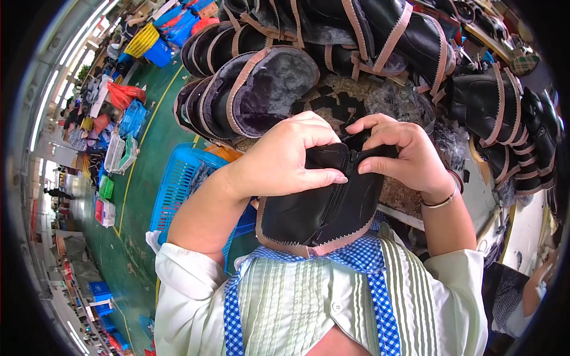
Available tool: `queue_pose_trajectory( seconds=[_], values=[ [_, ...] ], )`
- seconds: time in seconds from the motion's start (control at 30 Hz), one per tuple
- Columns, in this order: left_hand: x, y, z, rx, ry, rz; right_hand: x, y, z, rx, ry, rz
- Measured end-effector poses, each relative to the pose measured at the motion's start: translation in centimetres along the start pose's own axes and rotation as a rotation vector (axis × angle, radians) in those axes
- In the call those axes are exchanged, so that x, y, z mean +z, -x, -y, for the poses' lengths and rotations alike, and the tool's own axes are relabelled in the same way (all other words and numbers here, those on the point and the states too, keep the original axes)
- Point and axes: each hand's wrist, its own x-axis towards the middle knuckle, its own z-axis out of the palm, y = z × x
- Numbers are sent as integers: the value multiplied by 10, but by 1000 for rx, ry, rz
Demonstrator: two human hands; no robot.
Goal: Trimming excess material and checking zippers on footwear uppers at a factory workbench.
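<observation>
Head view: left hand (285, 157) and right hand (404, 157) both clamped on a black boot upper (323, 207), held up close to the chest, near and centre, above a blue-checked apron (362, 261). Thumbs pinched together at the zip (339, 190) running down the middle of the piece; fingers curled over its top edge. Likely trouble: fur lining or the serrated pink trim (332, 242) caught in the zip teeth if the two sides pulled unevenly; a thumb nipped at the slider; the upper slipping from the pinch and dropping toward the lap. Hard to tell, under the knuckles, whether the slider itself gripped or only the tape beside it.

Far side crowded: stacked fur-lined boot uppers (261, 89) just beyond the knuckles, more piled to the far right (493, 107), so little room forward before a stack gets nudged. Counter (404, 204) edge just under the right wrist. Blue plastic crate (178, 184) close at the left elbow; green floor (148, 178) open beyond it to the left. Most free room straight down and toward the body.
</observation>
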Motion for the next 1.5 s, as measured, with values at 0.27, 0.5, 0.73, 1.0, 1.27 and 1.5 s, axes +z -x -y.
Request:
queue_pose_trajectory(
  seconds=[0.27, 0.5, 0.73, 1.0, 1.27, 1.5],
  values=[
    [6, 0, 8, 5, 261, -68, -4, 1, 2, 27, -127, 52],
    [13, -7, 6, 261, 80, -113, 17, 9, 10, 83, -114, -183],
    [-6, -1, 14, 132, 106, 2, -2, 0, 18, 168, -186, -61],
    [-7, -2, 12, 92, 103, -18, -3, 1, 15, 166, -161, -75],
    [-7, -5, 13, 37, 137, 7, 1, 0, 11, 203, -268, -172],
    [-8, -8, 13, 47, 135, 4, 3, -3, 5, 188, -297, -204]
  ],
)
